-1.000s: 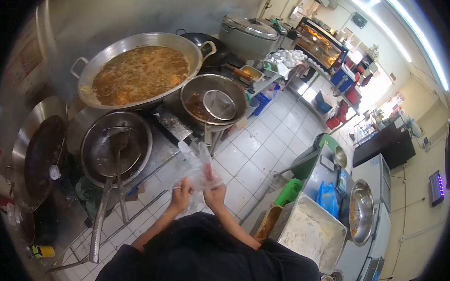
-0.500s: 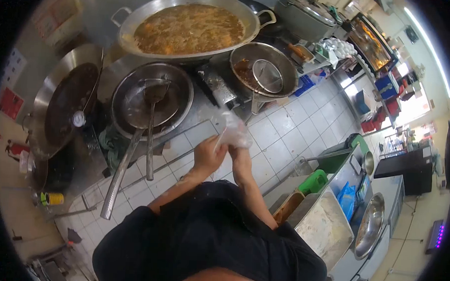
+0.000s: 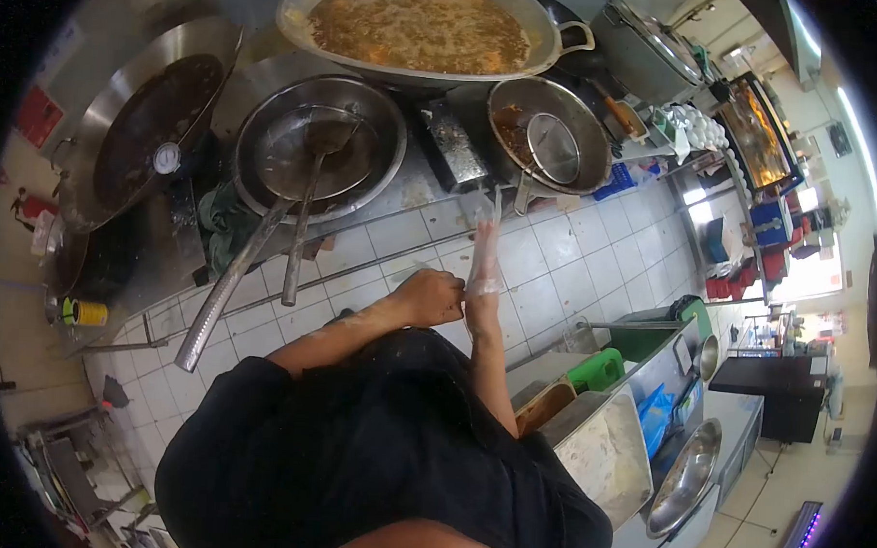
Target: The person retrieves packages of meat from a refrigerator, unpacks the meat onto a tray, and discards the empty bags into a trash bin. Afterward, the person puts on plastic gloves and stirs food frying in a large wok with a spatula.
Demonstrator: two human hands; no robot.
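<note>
A clear plastic glove (image 3: 484, 271) covers my right hand (image 3: 487, 245), whose fingers point up and away from me, stretched out inside the plastic. Beside that wrist, my left hand (image 3: 430, 297) is closed, its fingertips pinching the glove's lower edge. Both hands are over the tiled floor, in front of the cooking counter. Nearest beyond them are a metal box (image 3: 451, 149) and a pan (image 3: 506, 131) with a round strainer (image 3: 555, 149) in it.
A large pan of bubbling oil (image 3: 418, 32) stands at the top. On the left are a dark-filled wok (image 3: 159, 119) with a dial and a basin (image 3: 252, 161) holding long-handled ladles. At right are a green container (image 3: 601, 370), a tray (image 3: 601, 458) and a steel bowl (image 3: 685, 476).
The crumpled plastic is now drawn up around my right hand, which has straightened upward. My left hand has moved down to the wrist. The view has shifted, so the pans sit higher.
</note>
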